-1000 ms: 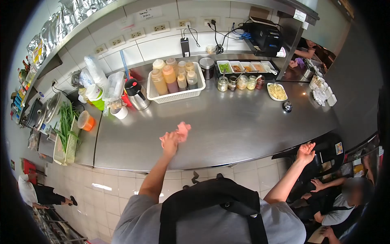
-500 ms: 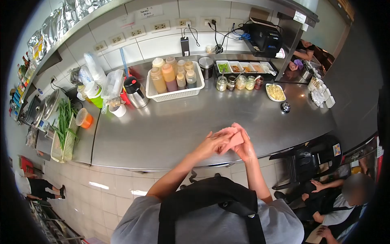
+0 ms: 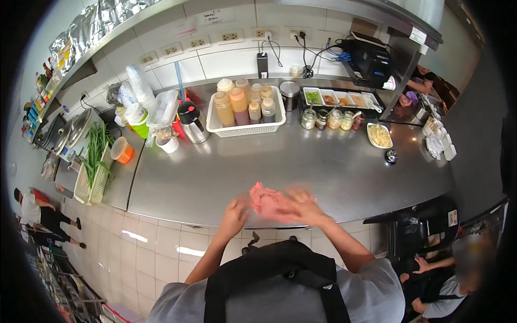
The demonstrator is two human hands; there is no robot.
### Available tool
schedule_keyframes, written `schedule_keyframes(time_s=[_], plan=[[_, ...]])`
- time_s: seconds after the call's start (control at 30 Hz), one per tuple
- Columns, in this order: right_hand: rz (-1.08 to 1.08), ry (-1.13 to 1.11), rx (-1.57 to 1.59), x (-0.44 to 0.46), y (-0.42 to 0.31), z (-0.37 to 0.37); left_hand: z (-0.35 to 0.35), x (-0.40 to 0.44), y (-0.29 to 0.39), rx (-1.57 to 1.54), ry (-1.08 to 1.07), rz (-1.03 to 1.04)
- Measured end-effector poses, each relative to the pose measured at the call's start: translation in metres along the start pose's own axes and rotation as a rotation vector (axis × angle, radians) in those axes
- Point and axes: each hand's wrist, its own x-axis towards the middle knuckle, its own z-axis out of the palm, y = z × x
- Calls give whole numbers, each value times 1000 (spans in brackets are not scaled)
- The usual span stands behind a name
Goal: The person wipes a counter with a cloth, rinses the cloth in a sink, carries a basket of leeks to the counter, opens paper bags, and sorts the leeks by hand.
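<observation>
The pink cloth (image 3: 267,203) looks light and limp, likely to fold, bunch and slide with little effort, and there seems nothing fragile about it. Its softness would suit a loose pinch at a raised fold or a free corner, or a flat palm pressed on top; a pinch at one edge would probably leave the rest drooping.

The cloth is a plain salmon pink, crumpled and uneven, with a ruffled, raised part at its far left side and a flatter, blurred spread toward the right. It lies on the brushed stainless-steel counter (image 3: 215,175), close to the near edge, with the white plastic basket (image 3: 246,130) of squeeze bottles (image 3: 238,102) well beyond it on the far side.

The left hand (image 3: 234,216) is just left of the cloth, thumb and fingers moderately apart, with nothing visible in its grasp. The right hand (image 3: 304,207) is blurred over the cloth's right part, fingers reaching across it; whether they grip the fabric or only touch it cannot be told.
</observation>
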Motion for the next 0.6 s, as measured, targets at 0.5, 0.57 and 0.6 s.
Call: schedule_keyframes(time_s=[0.5, 0.57, 0.6], plan=[[1019, 339, -465, -34, 247, 6, -58, -55, 0, 139, 135, -348], [1146, 285, -514, -22, 241, 4, -67, -77, -17, 206, 186, -361], [1109, 252, -428, -1, 232, 11, -69, -86, -27, 265, 240, -371]])
